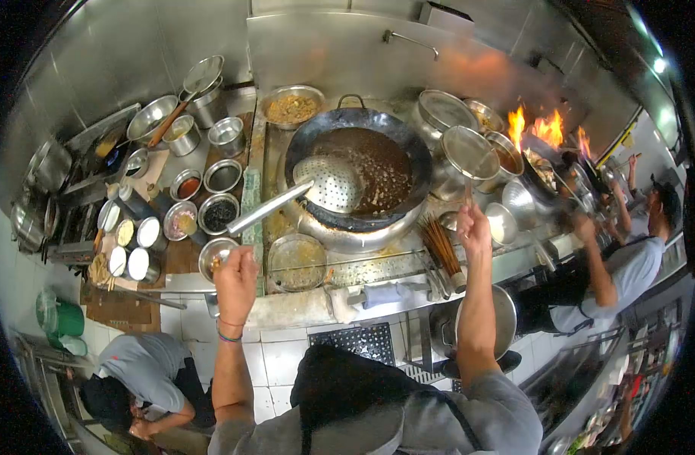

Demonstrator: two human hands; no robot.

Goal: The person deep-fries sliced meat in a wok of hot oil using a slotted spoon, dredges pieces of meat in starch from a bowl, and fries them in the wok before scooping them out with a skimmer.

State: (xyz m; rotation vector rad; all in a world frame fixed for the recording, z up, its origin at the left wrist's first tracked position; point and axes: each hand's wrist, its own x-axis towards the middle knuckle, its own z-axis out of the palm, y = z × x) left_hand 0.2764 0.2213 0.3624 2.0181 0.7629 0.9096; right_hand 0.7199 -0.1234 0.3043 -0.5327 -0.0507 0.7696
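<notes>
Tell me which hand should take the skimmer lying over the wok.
Left, most likely: the handle of the skimmer ends near the left hand, while the right hand holds the strainer right of the wok.

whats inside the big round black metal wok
The big round black metal wok holds dark brown liquid, with pale bits or bubbles towards the right. A round perforated metal skimmer covers part of the left; what is beneath it or deeper down is hidden.

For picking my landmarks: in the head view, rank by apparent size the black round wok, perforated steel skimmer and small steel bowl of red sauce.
1. Black round wok
2. Perforated steel skimmer
3. Small steel bowl of red sauce
</notes>
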